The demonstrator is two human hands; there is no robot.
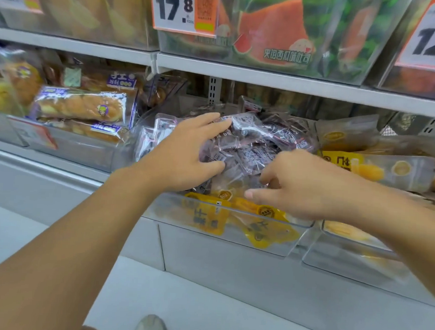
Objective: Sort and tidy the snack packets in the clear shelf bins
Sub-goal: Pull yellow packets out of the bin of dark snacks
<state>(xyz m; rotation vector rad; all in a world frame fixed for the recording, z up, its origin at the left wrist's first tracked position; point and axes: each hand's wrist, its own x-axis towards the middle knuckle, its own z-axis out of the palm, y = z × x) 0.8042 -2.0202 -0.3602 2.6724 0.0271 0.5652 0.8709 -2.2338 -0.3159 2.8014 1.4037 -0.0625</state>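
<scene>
Head view: both hands work in the middle clear bin (233,231) on the lower shelf. The left hand (184,153) lies over the heap of dark purple packets (252,144), fingers stretched toward one o'clock across the top of the pile and the thumb pressed under a packet's near edge — it grasps the pile from the left. The right hand (298,184) comes in from three o'clock; its curled fingers pinch the near edge of the purple pile, while the thumb sticks out toward nine o'clock just above the bin's front rim. Below the purple heap, at six o'clock in the same bin, yellow packets (263,225) lie against the clear front wall. At nine o'clock, the next bin holds bread rolls in purple-printed wrappers (83,106). At three o'clock another bin carries pale packets with yellow fruit print (377,168). On the shelf above, at twelve o'clock, a price tag (184,9) reads 17.8 in front of watermelon-printed packs (276,34). A shoe (151,326) shows at six o'clock on the pale floor.
</scene>
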